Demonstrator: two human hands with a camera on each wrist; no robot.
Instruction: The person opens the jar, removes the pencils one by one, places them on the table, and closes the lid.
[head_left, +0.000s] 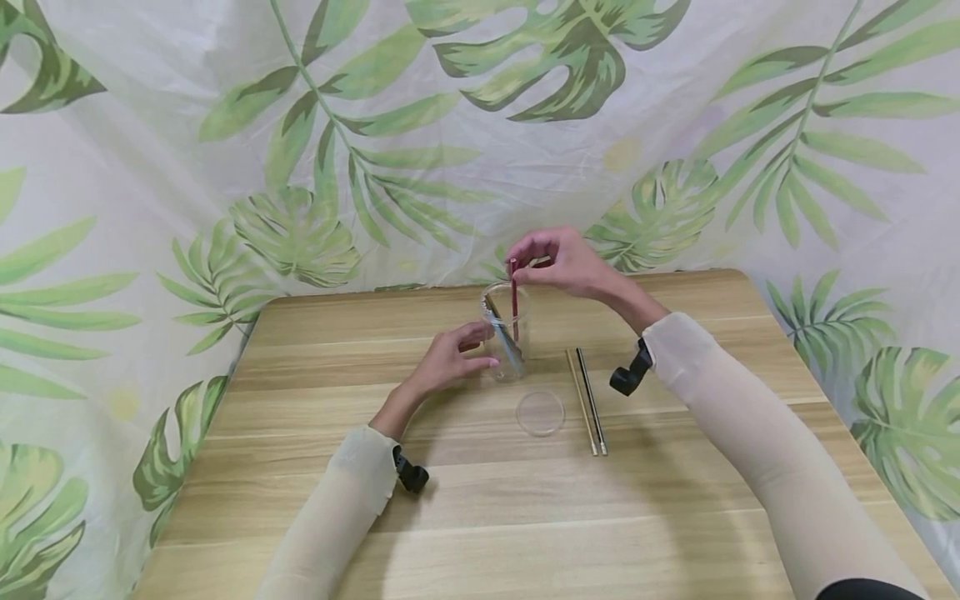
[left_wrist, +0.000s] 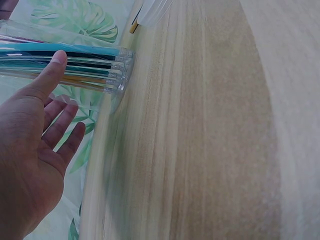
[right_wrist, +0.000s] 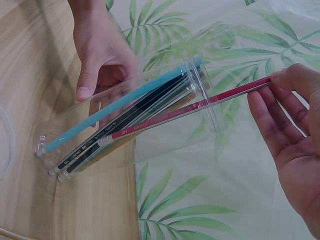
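Red pencil [right_wrist: 185, 111] in hand, we saw it reaching slantwise through the mouth of a clear jar [right_wrist: 170, 141], its upper end outside and its lower end raised off the base. Our right hand [head_left: 562, 262] pinched that upper end between thumb and fingers, above the rim. Our left hand [head_left: 450, 358] curved round the left side of the jar, thumb on the near side and fingers on the far side; we could not tell how firmly it pressed.

Inside the jar we had a light blue pencil [right_wrist: 117, 108], some black pencils [right_wrist: 150, 102] and a few others partly hidden behind them, all leaning together.

On the near side of the jar, a clear round lid [head_left: 540, 413] lay flat on the wooden tabletop [head_left: 450, 533]. To the right of the lid we saw a yellowish pencil [head_left: 581, 402] and a dark pencil [head_left: 591, 400] lying side by side, their metal-banded ends toward us. We wore pale sleeves [head_left: 750, 433] and a small black device [head_left: 632, 368] on each wrist. Beyond the far edge hung a leaf-patterned cloth [head_left: 405, 167].
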